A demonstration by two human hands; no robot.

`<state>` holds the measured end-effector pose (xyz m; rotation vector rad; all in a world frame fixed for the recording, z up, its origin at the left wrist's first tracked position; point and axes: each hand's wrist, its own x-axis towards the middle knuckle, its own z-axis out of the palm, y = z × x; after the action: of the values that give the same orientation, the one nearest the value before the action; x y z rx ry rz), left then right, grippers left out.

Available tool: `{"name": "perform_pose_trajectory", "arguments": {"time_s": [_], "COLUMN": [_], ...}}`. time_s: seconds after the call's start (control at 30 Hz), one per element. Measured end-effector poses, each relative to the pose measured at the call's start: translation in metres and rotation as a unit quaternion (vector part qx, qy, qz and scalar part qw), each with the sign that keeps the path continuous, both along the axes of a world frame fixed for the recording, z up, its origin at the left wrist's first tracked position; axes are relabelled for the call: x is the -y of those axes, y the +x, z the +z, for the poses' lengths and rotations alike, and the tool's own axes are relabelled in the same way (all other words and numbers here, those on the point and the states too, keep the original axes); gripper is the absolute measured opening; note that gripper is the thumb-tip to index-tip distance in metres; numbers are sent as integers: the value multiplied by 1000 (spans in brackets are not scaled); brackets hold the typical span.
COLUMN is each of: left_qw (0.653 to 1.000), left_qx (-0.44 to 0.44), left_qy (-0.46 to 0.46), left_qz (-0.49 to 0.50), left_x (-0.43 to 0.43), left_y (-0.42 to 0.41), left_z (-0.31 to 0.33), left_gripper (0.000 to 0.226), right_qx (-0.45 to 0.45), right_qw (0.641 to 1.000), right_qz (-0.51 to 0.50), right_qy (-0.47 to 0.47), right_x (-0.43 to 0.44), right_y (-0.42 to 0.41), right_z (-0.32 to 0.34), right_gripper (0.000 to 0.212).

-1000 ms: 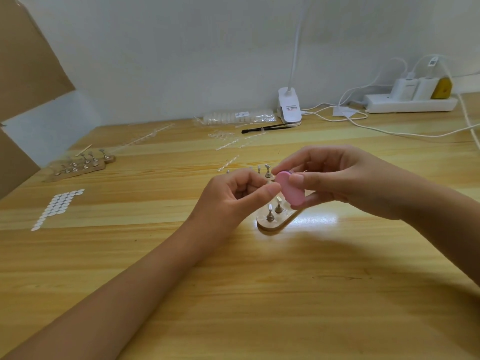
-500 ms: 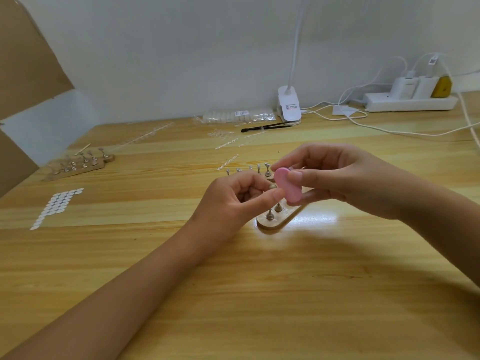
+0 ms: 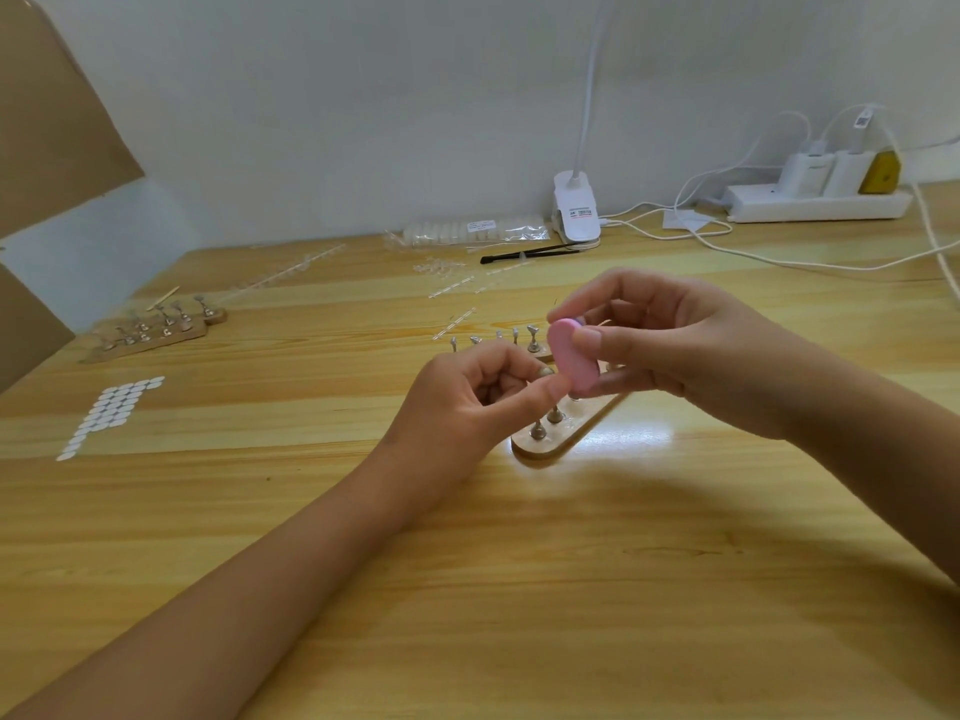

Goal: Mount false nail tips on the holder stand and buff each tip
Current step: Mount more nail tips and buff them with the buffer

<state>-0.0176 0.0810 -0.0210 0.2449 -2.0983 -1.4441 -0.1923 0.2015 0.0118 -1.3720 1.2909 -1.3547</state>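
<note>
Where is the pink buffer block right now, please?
In the head view the pink buffer block is just right of centre, pinched in the right hand above the wooden holder stand, beside the left hand.

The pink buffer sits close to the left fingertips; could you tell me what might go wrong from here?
The pink buffer in the right hand touches the thumb of the left hand, so it may abrade skin rather than the barely visible nail tip. Both hands work directly above the holder stand; a slip could knock its upright pegs.
</note>
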Motion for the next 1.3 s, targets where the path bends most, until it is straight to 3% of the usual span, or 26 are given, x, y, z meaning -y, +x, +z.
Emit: {"name": "perform_pose_trajectory", "arguments": {"time_s": [0.17, 0.3, 0.43, 0.57, 0.7, 0.83, 1.0, 1.13, 1.3], "left_qw": [1000, 1000, 1000, 1000, 1000, 1000, 999, 994, 994], "left_qx": [0, 3, 3, 8, 8, 14, 3, -2, 11], "left_qy": [2, 1, -2, -4, -2, 2, 37, 100, 106], "left_qz": [14, 10, 10, 2, -5, 9, 34, 35, 6], "left_x": [2, 2, 0, -1, -2, -2, 3, 4, -1], "left_y": [0, 1, 1, 2, 2, 1, 1, 0, 0], "left_z": [1, 1, 2, 2, 4, 3, 5, 8, 12], "left_gripper": [22, 24, 18, 21, 20, 23, 32, 31, 19], "right_qx": [-26, -6, -32, -2, -43, -12, -40, 13, 46], "right_qw": [998, 1000, 998, 1000, 998, 1000, 998, 999, 999], "right_qz": [43, -2, 44, -12, 37, -19, 35, 18, -26], "right_qy": [32, -5, 37, -12, 36, -18, 35, 22, -11], "right_x": [-2, 0, -2, 0, -2, -1, -3, -1, 2], "right_y": [-1, 2, 1, 2, 1, 4, 3, 6, 7], "right_z": [3, 0, 2, 0, 4, 3, 5, 1, 2], "right_gripper": [24, 22, 24, 20, 26, 22, 26, 22, 20]}}
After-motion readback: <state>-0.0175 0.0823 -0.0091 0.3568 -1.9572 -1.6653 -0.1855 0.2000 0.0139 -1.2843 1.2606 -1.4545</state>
